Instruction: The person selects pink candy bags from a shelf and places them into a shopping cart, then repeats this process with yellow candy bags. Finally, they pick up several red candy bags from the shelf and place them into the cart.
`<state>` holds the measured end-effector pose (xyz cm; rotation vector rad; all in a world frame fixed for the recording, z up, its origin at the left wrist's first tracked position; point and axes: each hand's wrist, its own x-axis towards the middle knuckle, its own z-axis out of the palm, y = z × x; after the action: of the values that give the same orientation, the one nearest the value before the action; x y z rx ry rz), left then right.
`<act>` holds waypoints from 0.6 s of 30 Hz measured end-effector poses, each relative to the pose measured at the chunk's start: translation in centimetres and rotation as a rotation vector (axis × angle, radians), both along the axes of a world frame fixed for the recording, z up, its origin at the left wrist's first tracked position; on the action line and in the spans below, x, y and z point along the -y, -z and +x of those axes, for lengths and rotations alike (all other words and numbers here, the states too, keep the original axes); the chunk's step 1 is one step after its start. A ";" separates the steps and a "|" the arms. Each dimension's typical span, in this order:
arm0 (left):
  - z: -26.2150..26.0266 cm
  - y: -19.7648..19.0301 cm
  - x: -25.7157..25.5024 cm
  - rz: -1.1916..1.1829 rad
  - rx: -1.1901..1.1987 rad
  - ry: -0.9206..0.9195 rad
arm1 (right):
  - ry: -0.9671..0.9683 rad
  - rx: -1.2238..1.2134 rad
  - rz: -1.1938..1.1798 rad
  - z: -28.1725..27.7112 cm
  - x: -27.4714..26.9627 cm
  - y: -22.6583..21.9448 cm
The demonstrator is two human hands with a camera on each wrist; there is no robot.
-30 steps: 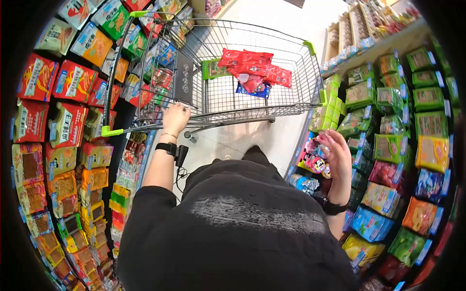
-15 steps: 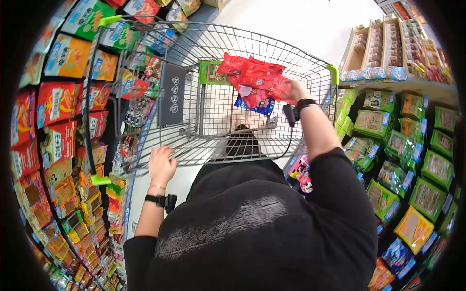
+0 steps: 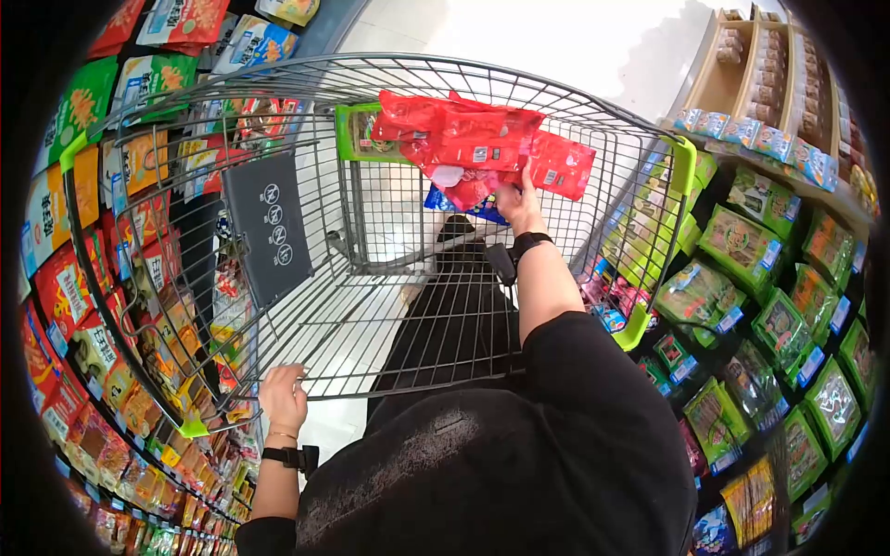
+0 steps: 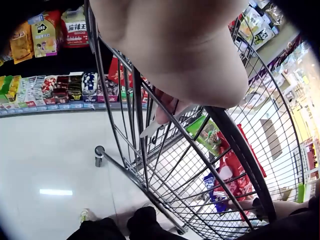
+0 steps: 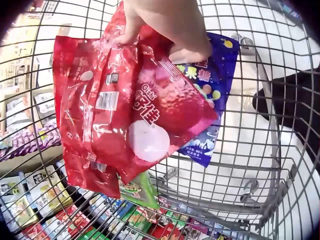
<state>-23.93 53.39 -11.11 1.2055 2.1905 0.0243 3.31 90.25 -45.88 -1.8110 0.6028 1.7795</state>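
My right hand reaches into the shopping cart and grips the top of a pink candy bag. Thumb and fingers straddle its upper edge in the right wrist view. Red shiny bags with barcodes overlap it, and a blue candy bag shows behind, near the fingertips. A green packet lies partly covered by the red bags. At the cart's near side, my left hand holds the top rail, its fingers curled over it in the left wrist view.
A grey plastic panel hangs inside the cart toward its handle. Shelves of snack bags line the left side, and green packets fill the right-hand shelf. Wooden bins stand at the far right.
My right hand has come from beside the right shelf into the cart and now grips the pink bag. The cart appears closer, and my left hand has shifted along its near side.
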 end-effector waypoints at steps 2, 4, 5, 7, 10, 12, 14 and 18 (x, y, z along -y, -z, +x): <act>0.3 0.1 -0.1 -0.011 -0.007 0.007 | -0.030 -0.007 -0.003 0.6 -0.3 0.3; 0.5 0.3 -0.1 -0.015 -0.001 0.019 | 0.014 -0.240 0.106 1.1 -0.9 0.1; 0.6 0.3 -0.2 -0.021 0.001 0.019 | -0.061 -0.219 0.171 0.9 -1.2 0.1; 0.8 0.5 -0.3 -0.026 -0.005 0.019 | -0.086 -0.185 0.175 -0.7 -2.6 -1.6; 1.3 0.5 -0.5 -0.001 -0.011 0.022 | -0.103 -0.181 0.194 -1.7 -3.6 -2.5; 1.4 0.5 -0.6 0.003 -0.022 0.023 | -0.155 -0.224 0.347 -2.7 -4.0 -2.8; 1.5 0.7 -0.3 0.049 -0.016 0.033 | -0.084 -0.212 0.305 -3.4 -4.7 -3.5; 1.8 0.7 -0.2 0.093 -0.020 0.016 | -0.252 -0.224 0.420 -4.0 -5.6 -2.4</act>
<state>-22.16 53.56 -11.83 1.2790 2.2182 0.1093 -0.66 95.86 -43.47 -1.4594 0.0647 2.1046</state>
